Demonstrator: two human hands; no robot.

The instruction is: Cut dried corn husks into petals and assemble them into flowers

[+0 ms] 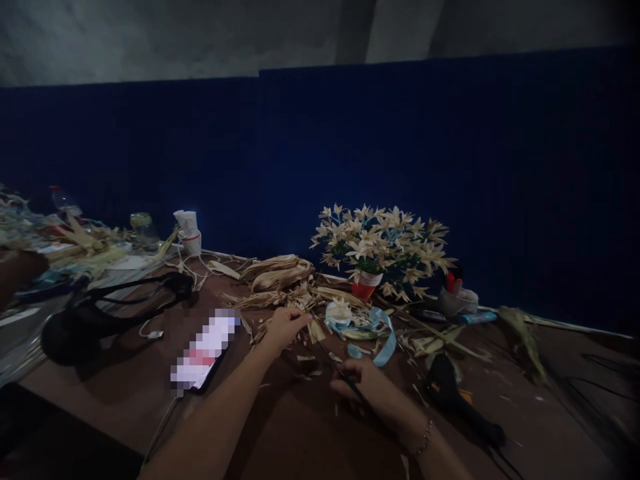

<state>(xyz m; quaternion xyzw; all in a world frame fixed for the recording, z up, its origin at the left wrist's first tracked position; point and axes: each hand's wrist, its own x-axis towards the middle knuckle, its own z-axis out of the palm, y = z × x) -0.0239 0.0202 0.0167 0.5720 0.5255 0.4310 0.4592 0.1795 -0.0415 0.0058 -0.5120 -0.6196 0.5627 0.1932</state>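
My left hand (286, 330) is closed in a pinch at a pale piece of dried corn husk (316, 329), near the middle of the table. To its lower right, my right hand (364, 385) is wrapped round a thin dark tool (336, 363) with a long narrow tip; its exact kind is too dark to make out. The tip points up and left toward the husk piece. Just beyond my right hand, light blue ribbon (385, 343) lies curled beside a roll with a pale husk flower (341, 310) on it.
Behind stands a bunch of husk flowers (380, 240) in a red-and-white cup (367, 285). Bundled husks (280, 273) lie left of it. A glue gun (445, 387) rests at right, a phone (207, 350) and black headphones (85, 327) at left. A blue partition (200, 147) closes the back.
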